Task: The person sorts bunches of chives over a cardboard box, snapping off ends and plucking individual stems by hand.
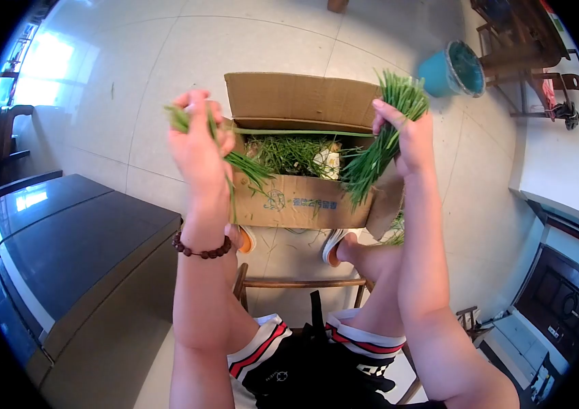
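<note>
Clasping a thick green bunch [405, 97] in the right hand [408, 133], over the cardboard box's [255, 201] right end — pinching a thinner bunch [249, 166] in the left hand [200, 143], by its left end.

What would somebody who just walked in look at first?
Probably the thick bunch of long green stalks in the right hand, with a thinner green bunch in the left hand. Below them, an open brown cardboard box of loose greens sits on the floor.
</note>
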The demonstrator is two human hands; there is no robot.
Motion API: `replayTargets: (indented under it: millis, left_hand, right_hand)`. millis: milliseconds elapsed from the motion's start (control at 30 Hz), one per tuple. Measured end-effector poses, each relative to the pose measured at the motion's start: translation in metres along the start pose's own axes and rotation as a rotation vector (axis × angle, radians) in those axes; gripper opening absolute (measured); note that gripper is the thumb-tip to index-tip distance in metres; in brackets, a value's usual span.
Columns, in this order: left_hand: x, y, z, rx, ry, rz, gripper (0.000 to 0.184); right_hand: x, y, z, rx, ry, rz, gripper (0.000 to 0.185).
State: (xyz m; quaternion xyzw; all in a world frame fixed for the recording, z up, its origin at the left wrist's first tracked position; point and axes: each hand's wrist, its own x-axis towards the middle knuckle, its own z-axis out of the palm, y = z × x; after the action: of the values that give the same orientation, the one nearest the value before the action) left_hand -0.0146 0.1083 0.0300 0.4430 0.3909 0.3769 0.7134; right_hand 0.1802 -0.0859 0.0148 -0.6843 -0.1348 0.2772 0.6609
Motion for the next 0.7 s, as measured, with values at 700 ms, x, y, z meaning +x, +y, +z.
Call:
replayTargets:
  millis: [700]
  left_hand:
    - [-0.037,-0.038,0.035,0.329,-0.32,-0.016,0.021]
  right_hand:
    - [-0.031,0.003,0.065,0.127,-0.31,0.129,0.029]
